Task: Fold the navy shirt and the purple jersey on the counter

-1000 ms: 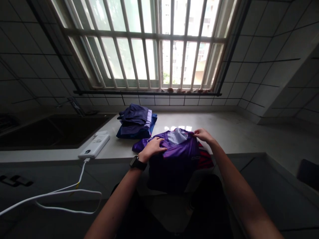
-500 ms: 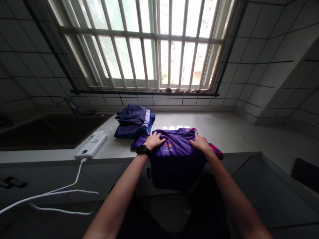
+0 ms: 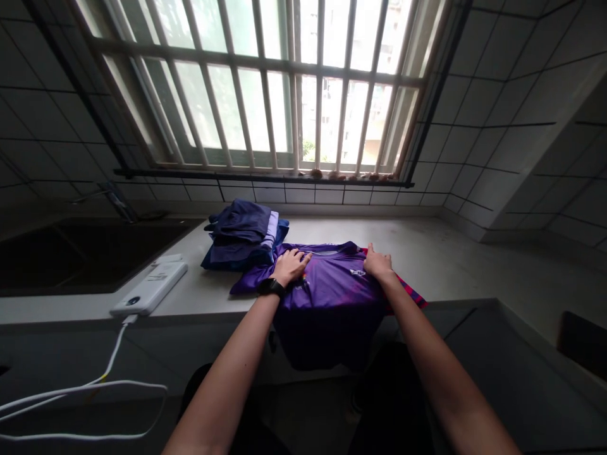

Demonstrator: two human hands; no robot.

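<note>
A purple shirt (image 3: 332,287) lies on the counter (image 3: 455,265), its lower part hanging over the front edge. The left hand (image 3: 290,266) rests beside the collar, fingers loosely spread, while the right hand (image 3: 378,263) extends 1 finger at the other shoulder, any pinch of cloth too unclear to tell. Leftward sit folded clothes (image 3: 241,230), then a white power bank (image 3: 154,287).

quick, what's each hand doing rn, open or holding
Left hand: open, resting on the purple shirt.
Right hand: on the shirt too; whether it grips cannot be told.
</note>
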